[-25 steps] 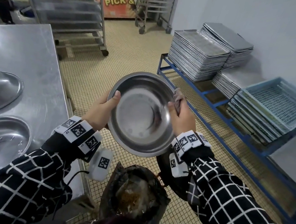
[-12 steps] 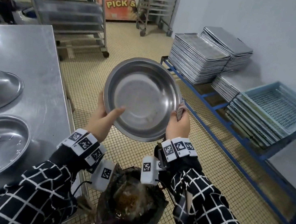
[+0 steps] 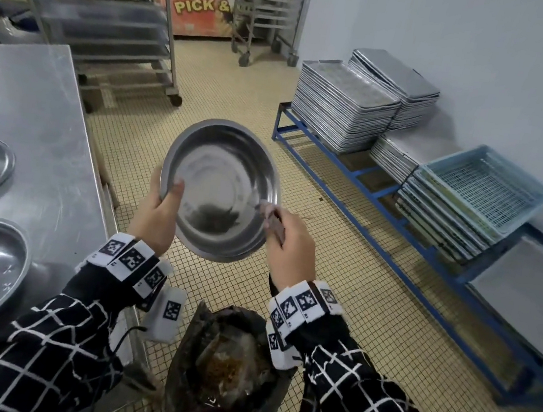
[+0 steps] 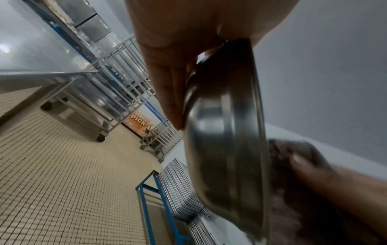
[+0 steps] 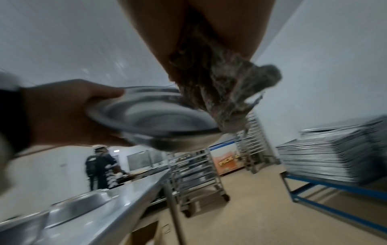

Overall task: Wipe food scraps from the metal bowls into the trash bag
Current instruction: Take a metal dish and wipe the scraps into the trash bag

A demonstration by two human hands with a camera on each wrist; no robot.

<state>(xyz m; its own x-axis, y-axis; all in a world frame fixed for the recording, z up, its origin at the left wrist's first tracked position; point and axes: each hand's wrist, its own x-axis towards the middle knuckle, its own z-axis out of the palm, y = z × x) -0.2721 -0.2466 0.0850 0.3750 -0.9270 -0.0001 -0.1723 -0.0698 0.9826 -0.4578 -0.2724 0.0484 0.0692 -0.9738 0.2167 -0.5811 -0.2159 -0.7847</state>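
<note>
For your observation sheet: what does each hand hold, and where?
Left hand grips the round metal bowl by its rim; right hand holds a crumpled grey cloth bunched.

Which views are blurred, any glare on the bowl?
Head: sharp, bowl shows soft reflections, no harsh glare. Left wrist: right hand and rag smeared. Right wrist: motion blur on the tray stack; rag fairly clear.

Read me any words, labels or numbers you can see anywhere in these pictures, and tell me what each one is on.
"PICK &" on the orange poster on the far wall; the rest is hidden behind a rack.
The wrist bands carry black-and-white square code patterns, no words.
No other text shows; none on the bowl.
</note>
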